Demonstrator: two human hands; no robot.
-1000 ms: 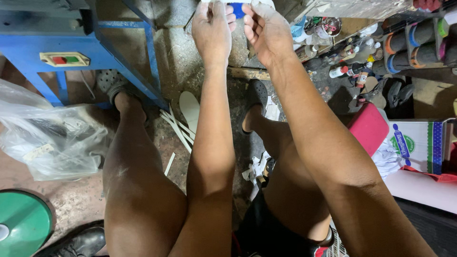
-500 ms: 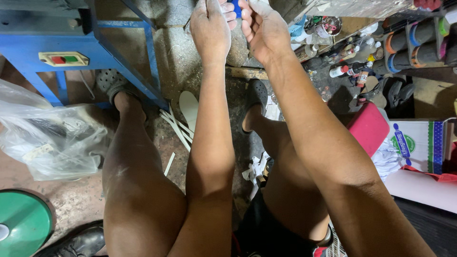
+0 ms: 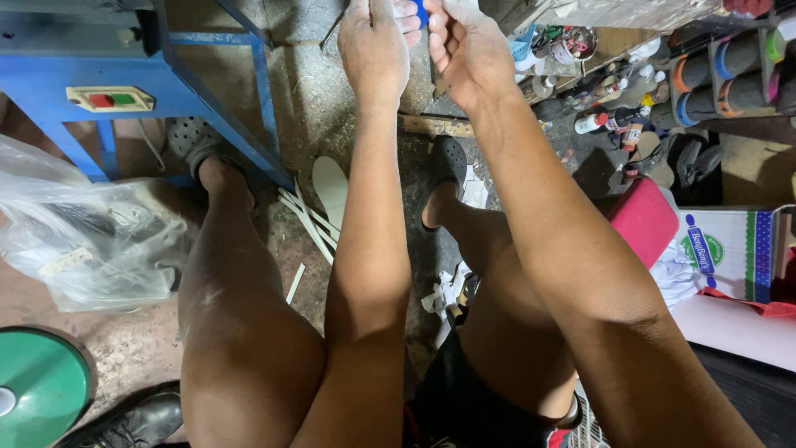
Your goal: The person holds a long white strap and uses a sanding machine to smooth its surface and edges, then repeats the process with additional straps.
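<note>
Head view, left to right: left hand (image 3: 375,46) closed around a thin dark tool (image 3: 333,31); right hand (image 3: 466,50) pinches a small blue object (image 3: 422,10) at the top edge. Advise steady wrists, work kept lower.

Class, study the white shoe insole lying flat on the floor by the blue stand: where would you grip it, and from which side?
Grip the white shoe insole at its rounded upper end, coming from above. That end looks bare, while white strips crowd its lower left edge. It lies flat, so probably pinch the thin rim.
</note>
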